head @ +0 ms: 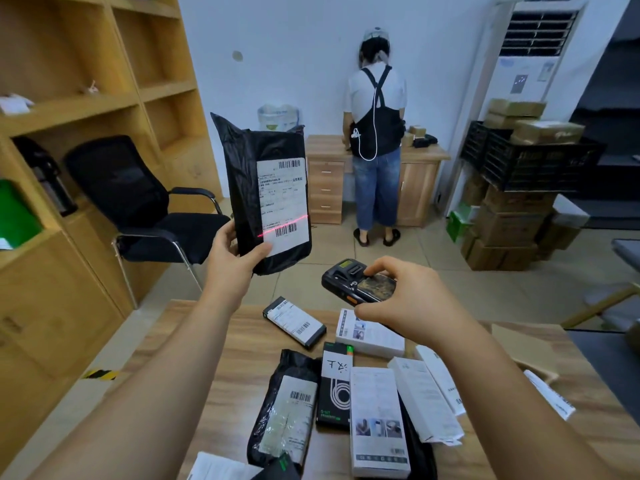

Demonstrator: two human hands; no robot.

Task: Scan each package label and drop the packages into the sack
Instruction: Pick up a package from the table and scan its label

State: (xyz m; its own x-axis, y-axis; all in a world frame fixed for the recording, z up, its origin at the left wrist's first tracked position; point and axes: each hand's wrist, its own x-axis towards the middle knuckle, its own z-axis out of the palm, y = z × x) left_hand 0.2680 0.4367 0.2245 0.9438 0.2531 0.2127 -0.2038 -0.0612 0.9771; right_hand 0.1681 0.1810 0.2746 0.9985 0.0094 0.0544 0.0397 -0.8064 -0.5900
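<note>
Head camera view: your left hand [231,256] grips a black plastic mailer bag [266,199] upright at frame centre, thumb on its white shipping label [283,206], where a red laser line [283,226] crosses the barcode. Your right hand [401,296] clasps a black handheld scanner [356,284] just below, above the wooden table [221,358] of parcels.

The black box [335,386] near the middle of the tabletop [214,344] bears two large white Chinese characters, seen upside down, reading "汉上" as best can be told. The white shipping label [282,206] on the raised black package [265,195] carries barcodes and fine print, too small to read. Labels on the other packages are likewise illegible.
</note>
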